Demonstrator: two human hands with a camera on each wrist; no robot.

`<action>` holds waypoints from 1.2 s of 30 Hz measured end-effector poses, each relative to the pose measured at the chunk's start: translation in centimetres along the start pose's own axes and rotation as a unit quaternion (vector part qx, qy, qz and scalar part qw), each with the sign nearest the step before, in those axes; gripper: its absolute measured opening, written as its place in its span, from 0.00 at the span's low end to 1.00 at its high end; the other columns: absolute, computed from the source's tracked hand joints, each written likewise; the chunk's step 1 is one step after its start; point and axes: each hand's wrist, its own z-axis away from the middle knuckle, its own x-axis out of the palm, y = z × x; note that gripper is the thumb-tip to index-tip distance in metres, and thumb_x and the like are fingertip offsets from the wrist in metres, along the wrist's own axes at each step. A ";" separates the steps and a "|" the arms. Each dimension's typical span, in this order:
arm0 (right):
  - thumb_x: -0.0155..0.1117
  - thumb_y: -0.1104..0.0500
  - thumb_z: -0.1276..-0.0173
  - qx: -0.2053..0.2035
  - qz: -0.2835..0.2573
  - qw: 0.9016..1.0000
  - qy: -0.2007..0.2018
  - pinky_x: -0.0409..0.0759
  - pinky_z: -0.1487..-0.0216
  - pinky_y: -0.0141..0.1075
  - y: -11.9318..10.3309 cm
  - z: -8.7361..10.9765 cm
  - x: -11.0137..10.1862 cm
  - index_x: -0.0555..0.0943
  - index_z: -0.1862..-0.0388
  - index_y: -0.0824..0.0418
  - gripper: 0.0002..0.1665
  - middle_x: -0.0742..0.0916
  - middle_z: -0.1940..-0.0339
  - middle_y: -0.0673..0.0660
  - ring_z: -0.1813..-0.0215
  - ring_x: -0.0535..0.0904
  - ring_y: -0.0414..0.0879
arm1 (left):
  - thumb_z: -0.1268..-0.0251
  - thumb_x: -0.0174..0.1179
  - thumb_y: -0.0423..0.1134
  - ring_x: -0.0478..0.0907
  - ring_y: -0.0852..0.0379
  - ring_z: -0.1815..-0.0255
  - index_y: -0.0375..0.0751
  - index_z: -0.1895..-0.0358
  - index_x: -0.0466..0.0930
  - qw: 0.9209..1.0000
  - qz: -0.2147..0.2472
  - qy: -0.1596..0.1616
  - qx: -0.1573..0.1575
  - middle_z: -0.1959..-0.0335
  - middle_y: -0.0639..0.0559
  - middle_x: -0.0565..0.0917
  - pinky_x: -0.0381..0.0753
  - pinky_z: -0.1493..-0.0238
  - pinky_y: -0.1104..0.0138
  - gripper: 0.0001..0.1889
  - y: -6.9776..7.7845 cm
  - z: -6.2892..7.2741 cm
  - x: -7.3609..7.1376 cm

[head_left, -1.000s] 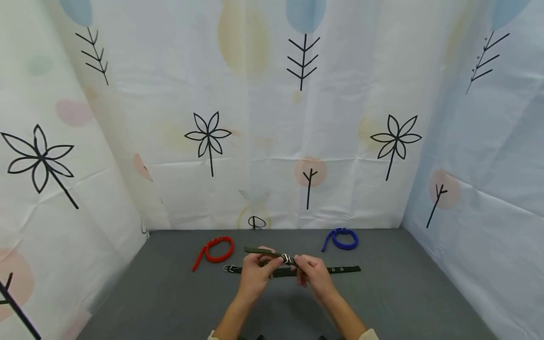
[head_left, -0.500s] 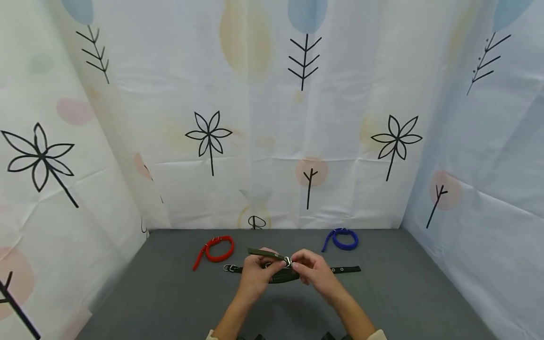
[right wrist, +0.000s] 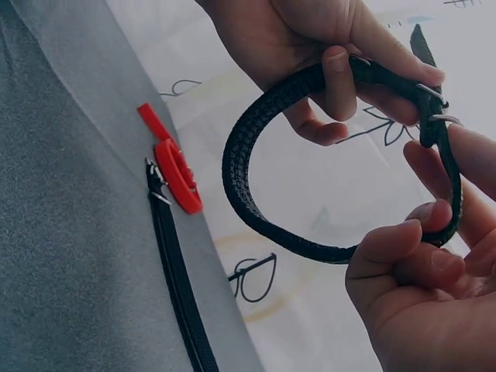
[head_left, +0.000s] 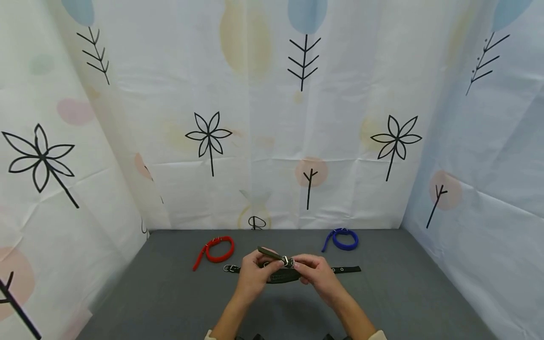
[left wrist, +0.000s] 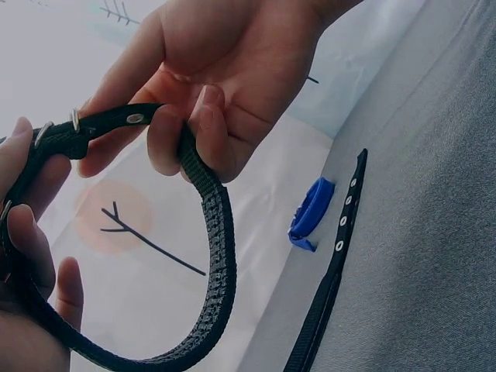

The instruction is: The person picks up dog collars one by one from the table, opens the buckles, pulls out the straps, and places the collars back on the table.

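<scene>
A dark green buckled collar (head_left: 284,276) is held up in a loop between both hands, its metal buckle (head_left: 288,261) uppermost. My left hand (head_left: 252,276) pinches it beside the buckle, and the strap's tail slants up past the fingers. On the other side, my right hand (head_left: 318,276) pinches the strap close to the buckle. The ridged inner side of the collar (left wrist: 221,256) shows in the left wrist view, with the right hand (left wrist: 232,70) above. From the right wrist view, two metal rings or bars stand by the left fingertips (right wrist: 430,75).
A black collar (head_left: 346,269) with eyelets lies flat behind the hands, its middle hidden. At the back of the grey table (head_left: 170,297) lie a coiled red collar (head_left: 230,248) on the left and a coiled blue one (head_left: 356,241) on the right. A printed curtain (head_left: 263,118) surrounds the table.
My right hand has shifted its grip up to the buckle, and the collar's loop now hangs lower. The strap's tail on the left has drawn rightward and looks shorter.
</scene>
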 end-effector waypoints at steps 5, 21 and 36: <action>0.59 0.60 0.28 0.009 -0.005 1.000 0.007 0.72 0.68 0.32 -0.1 0.1 0.0 0.84 0.51 0.67 0.14 0.85 0.61 0.50 0.68 0.72 0.42 | 0.42 0.69 0.32 0.73 0.58 0.80 0.37 0.61 0.83 1.000 0.010 0.005 -0.009 0.70 0.49 0.86 0.72 0.79 0.71 0.07 1.6 0.3 0.1; 0.56 0.62 0.26 -0.040 0.138 0.989 -0.024 0.73 0.81 0.33 -0.3 0.1 -0.7 0.83 0.56 0.76 0.15 0.83 0.75 0.57 0.80 0.70 0.38 | 0.43 0.69 0.30 0.70 0.62 0.80 0.39 0.65 0.83 1.000 0.009 0.001 0.002 0.71 0.52 0.87 0.70 0.79 0.72 0.05 3.0 0.5 -0.7; 0.60 0.63 0.28 0.023 0.130 0.990 -0.058 0.76 0.75 0.33 -2.2 -0.2 -0.2 0.79 0.48 0.71 0.15 0.85 0.64 0.62 0.77 0.73 0.40 | 0.44 0.70 0.32 0.81 0.59 0.65 0.40 0.66 0.83 0.998 -0.048 -0.036 0.031 0.70 0.52 0.87 0.76 0.60 0.65 0.05 3.2 0.9 0.0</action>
